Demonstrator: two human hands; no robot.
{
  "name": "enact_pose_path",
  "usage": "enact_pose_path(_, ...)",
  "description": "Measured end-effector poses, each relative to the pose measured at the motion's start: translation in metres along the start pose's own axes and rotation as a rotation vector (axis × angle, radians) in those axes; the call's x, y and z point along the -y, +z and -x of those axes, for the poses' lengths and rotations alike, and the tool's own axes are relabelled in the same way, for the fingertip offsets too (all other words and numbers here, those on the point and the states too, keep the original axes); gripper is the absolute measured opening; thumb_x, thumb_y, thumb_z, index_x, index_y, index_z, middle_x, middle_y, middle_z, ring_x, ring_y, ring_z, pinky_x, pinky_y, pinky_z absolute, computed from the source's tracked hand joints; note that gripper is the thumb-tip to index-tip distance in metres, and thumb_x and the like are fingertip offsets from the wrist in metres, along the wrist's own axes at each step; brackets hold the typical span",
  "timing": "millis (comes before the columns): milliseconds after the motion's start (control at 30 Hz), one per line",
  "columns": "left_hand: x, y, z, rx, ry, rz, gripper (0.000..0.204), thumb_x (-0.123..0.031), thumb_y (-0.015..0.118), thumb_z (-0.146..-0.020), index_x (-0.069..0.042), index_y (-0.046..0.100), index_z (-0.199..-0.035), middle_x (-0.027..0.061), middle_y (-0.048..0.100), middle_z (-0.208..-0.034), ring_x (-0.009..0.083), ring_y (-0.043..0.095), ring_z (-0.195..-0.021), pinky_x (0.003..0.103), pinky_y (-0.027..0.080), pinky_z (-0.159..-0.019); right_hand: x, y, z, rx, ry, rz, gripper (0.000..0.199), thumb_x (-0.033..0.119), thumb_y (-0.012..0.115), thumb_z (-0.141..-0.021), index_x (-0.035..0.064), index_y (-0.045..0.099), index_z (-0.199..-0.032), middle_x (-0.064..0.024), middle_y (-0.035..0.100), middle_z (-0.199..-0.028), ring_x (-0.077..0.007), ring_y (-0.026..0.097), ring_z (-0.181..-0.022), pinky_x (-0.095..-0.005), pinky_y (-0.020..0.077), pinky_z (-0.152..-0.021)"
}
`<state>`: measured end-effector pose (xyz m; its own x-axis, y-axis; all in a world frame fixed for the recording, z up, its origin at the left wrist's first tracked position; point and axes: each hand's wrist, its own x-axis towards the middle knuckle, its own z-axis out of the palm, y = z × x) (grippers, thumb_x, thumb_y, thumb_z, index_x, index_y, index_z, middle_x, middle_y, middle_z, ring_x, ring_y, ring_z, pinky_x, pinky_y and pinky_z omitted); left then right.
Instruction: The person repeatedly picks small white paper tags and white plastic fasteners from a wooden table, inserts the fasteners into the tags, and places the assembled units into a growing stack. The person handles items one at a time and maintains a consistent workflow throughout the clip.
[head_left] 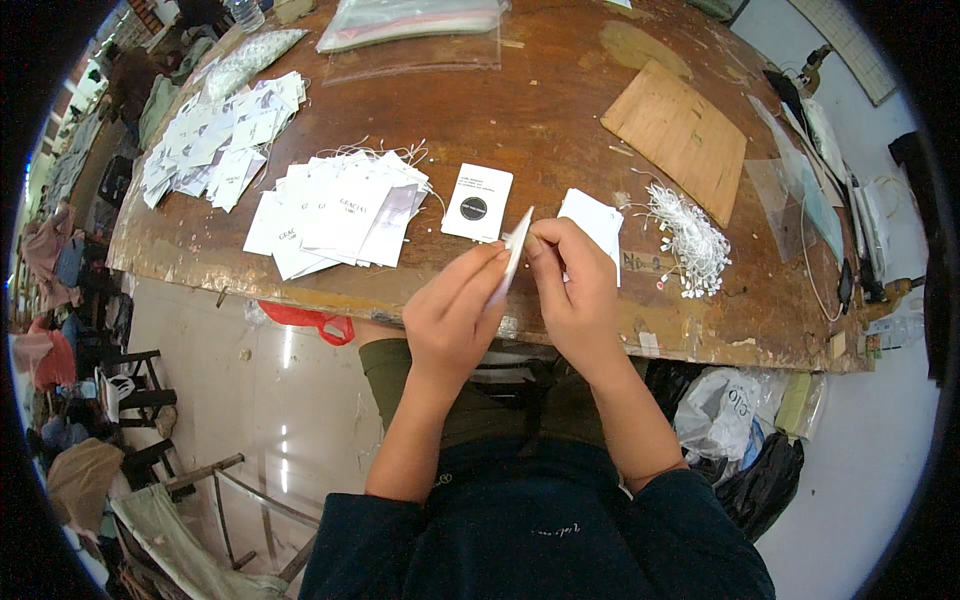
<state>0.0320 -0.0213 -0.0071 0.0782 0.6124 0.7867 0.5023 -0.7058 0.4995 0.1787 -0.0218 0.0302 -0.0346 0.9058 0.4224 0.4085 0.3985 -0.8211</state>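
From the head view, my left hand (455, 310) and right hand (578, 290) meet just over the worktop's near edge (400, 305), fingers of both pinched on a white card tag (517, 250). The tag stands edge-on, its long axis running near-to-far, tilted slightly right at the top. Open wood lies beyond; tag piles (335, 215) sit left, a bundle of white strings (690, 245) right.

Both forearms enter from lower edge, dark sleeves pushed to mid-forearm, converging upward. Left hand (455, 315) and right hand (575, 285) meet at centre, knuckles nearly touching. Left fingers (488, 262) extended, thumb pressed alongside, pinching. Right fingers (548, 240) curled tight, tips pinched opposite left's. Wrists slightly bent inward.
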Motion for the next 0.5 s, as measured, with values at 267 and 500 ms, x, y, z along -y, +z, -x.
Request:
enact_pose_path(267,-0.008,0.004,0.001,-0.039,-0.132,0.138,0.017,0.000,0.068,-0.083,0.004,0.067,-0.099,0.0169,0.069,-0.102,0.0272,0.069,-0.086,0.033,0.055,-0.075,-0.006,0.009,0.006,-0.087,0.120,-0.210,0.007,0.006,0.055,-0.095,0.0005,0.059,-0.094,-0.0106,0.060,-0.079,-0.0183,0.056,-0.065,-0.0304,0.0458,-0.060)
enact_pose_path(500,-0.014,0.005,0.004,-0.041,-0.232,0.177,0.014,0.000,0.066,-0.086,0.007,0.065,-0.098,0.0194,0.069,-0.101,0.0271,0.068,-0.088,0.033,0.053,-0.077,-0.003,0.010,0.004,-0.114,-0.071,0.064,0.003,0.004,0.057,-0.092,0.0013,0.059,-0.093,-0.0139,0.058,-0.078,-0.0274,0.059,-0.066,-0.0352,0.0474,-0.061)
